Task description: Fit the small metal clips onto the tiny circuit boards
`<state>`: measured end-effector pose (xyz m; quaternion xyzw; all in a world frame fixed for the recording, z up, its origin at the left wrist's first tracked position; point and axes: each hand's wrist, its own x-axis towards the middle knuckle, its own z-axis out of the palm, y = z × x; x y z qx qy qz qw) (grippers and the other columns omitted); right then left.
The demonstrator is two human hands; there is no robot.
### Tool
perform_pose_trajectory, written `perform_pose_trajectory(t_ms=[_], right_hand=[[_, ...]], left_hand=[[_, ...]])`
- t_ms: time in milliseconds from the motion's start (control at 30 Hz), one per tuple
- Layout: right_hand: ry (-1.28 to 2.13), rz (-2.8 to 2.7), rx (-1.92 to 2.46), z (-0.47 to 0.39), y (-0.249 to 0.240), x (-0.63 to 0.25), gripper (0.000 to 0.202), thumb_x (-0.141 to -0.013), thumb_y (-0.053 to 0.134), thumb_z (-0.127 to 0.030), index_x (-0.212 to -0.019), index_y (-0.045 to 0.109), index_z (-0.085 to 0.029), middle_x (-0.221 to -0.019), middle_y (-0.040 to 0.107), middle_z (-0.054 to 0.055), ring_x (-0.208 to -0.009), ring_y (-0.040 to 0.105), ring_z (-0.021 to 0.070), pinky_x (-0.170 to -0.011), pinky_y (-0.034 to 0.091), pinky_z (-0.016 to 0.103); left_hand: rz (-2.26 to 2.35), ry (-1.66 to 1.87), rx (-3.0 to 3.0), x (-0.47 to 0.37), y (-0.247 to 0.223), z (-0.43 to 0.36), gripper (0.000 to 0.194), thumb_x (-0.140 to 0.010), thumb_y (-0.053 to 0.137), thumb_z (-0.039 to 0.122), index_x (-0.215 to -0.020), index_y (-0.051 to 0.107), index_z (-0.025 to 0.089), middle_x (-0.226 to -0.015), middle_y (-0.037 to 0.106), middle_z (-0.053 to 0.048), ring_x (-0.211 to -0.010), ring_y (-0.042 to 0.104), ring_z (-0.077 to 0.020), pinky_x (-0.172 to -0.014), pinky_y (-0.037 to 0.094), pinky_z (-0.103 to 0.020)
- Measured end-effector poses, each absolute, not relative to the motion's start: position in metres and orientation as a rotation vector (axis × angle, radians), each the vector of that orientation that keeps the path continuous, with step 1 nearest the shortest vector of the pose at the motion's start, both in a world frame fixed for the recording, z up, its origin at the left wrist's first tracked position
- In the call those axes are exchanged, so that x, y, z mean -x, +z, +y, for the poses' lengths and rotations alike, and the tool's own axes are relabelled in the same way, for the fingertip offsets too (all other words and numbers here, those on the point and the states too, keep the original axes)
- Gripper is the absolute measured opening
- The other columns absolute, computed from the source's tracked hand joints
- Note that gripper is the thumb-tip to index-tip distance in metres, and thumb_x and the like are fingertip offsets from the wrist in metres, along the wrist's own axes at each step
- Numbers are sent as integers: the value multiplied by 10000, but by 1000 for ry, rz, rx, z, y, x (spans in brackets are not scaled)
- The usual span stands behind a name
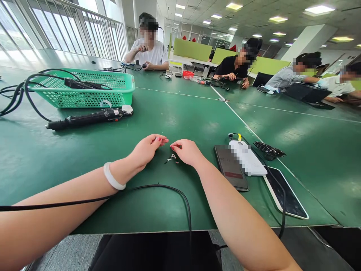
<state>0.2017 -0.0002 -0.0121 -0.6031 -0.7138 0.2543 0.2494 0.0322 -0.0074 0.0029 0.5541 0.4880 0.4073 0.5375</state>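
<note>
My left hand (149, 148) is raised just over the green table, its thumb pressed to the side of the forefinger. Anything held there is too small or hidden to name. A white bangle (108, 177) circles that wrist. Facing it, my right hand (186, 150) has its fingertips drawn together and pointing at the left hand, a small gap between the two. What those fingertips pinch cannot be made out. Beneath and in front of the right hand lies a small cluster of tiny white, black and reddish pieces (172, 157) on the tabletop.
A green plastic basket (93, 96) with cables and a black tool stands at left, a black electric screwdriver (87, 118) before it. Phones (231, 169), a white power bank (249, 160) and a black clip (269, 149) lie right. A black cable (158, 185) crosses my left forearm. Several people sit beyond.
</note>
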Motion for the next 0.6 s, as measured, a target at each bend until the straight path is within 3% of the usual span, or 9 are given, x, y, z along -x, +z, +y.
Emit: perform_pose_trajectory(t_ms=[100, 267, 467, 600], right_hand=[[843, -1968, 1678, -2, -9, -204, 195, -803, 581, -264, -946, 705, -218, -786, 686, 20, -512, 537, 96, -569, 443, 265], [816, -2109, 1656, -7, -1, -202, 170, -703, 684, -197, -867, 717, -229, -829, 659, 10, -644, 555, 100, -609, 437, 250], [820, -2151, 1563, -8, -4, -198, 125, -715, 606, -98, -665, 668, -194, -693, 640, -17, -618, 545, 88, -594, 416, 233], [917, -1954, 1479, -11, 0, -195, 93, -736, 588, -151, -693, 659, -195, -647, 641, -24, -582, 553, 88, -585, 446, 237]], left_hand=[[1168, 983, -1237, -22, 2, -5, 287, -880, 496, 346, -1068, 634, 177, -1122, 624, -84, -892, 555, -139, -723, 424, -260], [1122, 958, -1125, -13, 6, -6, 307, -869, 533, 291, -1137, 631, 182, -940, 587, -63, -621, 463, -75, -528, 352, -227], [1034, 905, -1041, -15, 6, -9, 253, -901, 483, 217, -1093, 636, 153, -979, 637, -88, -680, 553, -83, -586, 416, -231], [985, 872, -979, -15, 6, -10, 264, -875, 466, 91, -1088, 615, 133, -1027, 654, -103, -761, 610, -104, -673, 460, -255]])
